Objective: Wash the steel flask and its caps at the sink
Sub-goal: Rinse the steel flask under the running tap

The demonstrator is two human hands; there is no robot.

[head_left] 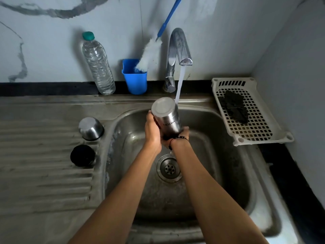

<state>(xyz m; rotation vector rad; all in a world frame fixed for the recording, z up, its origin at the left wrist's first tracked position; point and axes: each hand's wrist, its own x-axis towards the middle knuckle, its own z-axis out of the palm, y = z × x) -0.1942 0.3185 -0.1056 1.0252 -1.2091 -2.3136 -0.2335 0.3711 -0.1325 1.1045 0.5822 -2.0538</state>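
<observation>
One flask (166,118), two caps (91,128).

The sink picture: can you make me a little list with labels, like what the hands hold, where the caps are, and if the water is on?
flask: steel flask upside down over the sink
left hand: grips the flask's side
right hand: holds its lower end
water: running from the tap onto the flask
caps: steel cap and black cap on the draining board
brush: bottle brush in the blue cup

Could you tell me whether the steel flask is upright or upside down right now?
Upside down: the steel flask shows its flat base uppermost, its lettering reads inverted, and its mouth points down.
</observation>
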